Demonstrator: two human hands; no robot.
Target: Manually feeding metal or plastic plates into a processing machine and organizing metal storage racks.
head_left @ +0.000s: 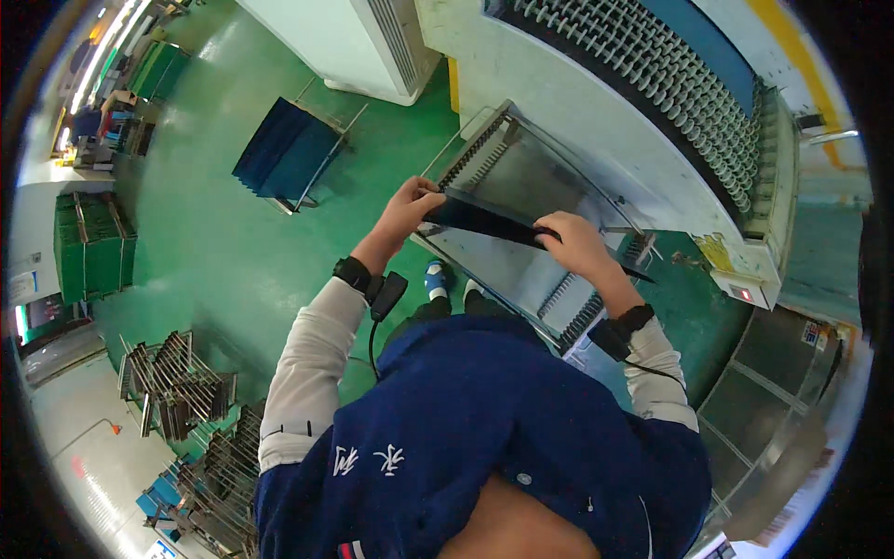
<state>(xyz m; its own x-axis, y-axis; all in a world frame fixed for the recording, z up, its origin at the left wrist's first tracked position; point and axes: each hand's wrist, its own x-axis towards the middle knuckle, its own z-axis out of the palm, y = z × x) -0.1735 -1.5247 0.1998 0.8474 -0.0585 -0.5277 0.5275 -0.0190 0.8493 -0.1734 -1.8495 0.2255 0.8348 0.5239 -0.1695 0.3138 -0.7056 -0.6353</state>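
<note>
I take the rack point(584, 319) as the reference. I see the panel point(489, 222) above it, crossing the rack's middle from left to right; I cannot tell whether the two touch. The left hand point(414, 205) is closed on the panel's left end. The right hand point(575, 244) is clamped farther along, leaving a tapered end projecting toward the rack's right side. The hands are apart from each other. I judge that this wide two-point hold steadies the panel and limits bending. The panel is dark and thin, seen nearly edge-on; I cannot confirm its material.

The rack is an open frame of metallic-looking bars. Its rails carry evenly pitched teeth point(488, 163), presumably to space flat parts apart. The machine point(531, 88) stands just beyond the rack; its smooth, pale housing carries close rows of ribbed, pale rollers point(643, 84). To the rack's left, on the glossy green floor point(205, 242), stands a stack point(289, 154) of dark blue sheets. Well apart, farther left of the rack, slender metal frames point(177, 387) are bunched together, likely to save space.
</note>
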